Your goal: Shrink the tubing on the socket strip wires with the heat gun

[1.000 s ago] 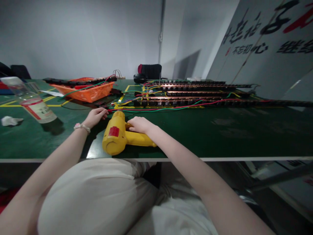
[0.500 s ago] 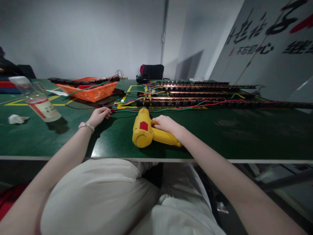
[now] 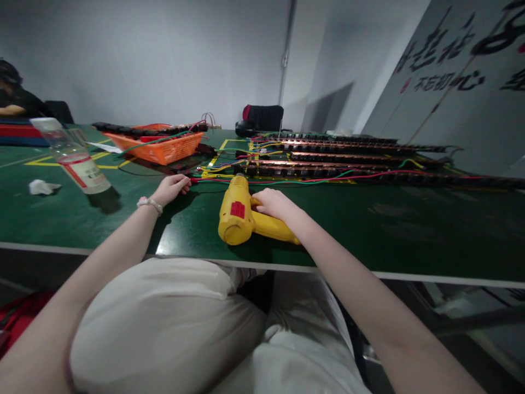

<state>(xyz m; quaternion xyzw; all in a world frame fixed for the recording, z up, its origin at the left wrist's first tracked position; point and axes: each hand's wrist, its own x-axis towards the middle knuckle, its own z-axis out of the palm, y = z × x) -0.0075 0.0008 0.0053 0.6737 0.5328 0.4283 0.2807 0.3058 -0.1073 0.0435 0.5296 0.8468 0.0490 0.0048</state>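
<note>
My right hand (image 3: pixel 275 201) is wrapped round the handle of a yellow heat gun (image 3: pixel 237 213), which lies low over the green table with its nozzle facing away from me. My left hand (image 3: pixel 173 189) is closed in a pinch on the end of a red wire (image 3: pixel 197 180), left of the nozzle. A green wire runs beside the red one toward the long black strips with copper-coloured bars (image 3: pixel 311 171). What exactly sits between the left fingertips is too small to make out.
An orange basket (image 3: pixel 164 152) holding black strips and wires stands behind my left hand. A clear labelled bottle (image 3: pixel 84 169) and a crumpled white tissue (image 3: pixel 43 187) are at the left. A co-worker (image 3: pixel 18 93) sits at the far left. The table's front edge (image 3: pixel 287 266) runs before my lap.
The view has turned slightly left and tilted, bringing more of the co-worker into sight. Both hands keep their holds, and the heat gun stays almost in place.
</note>
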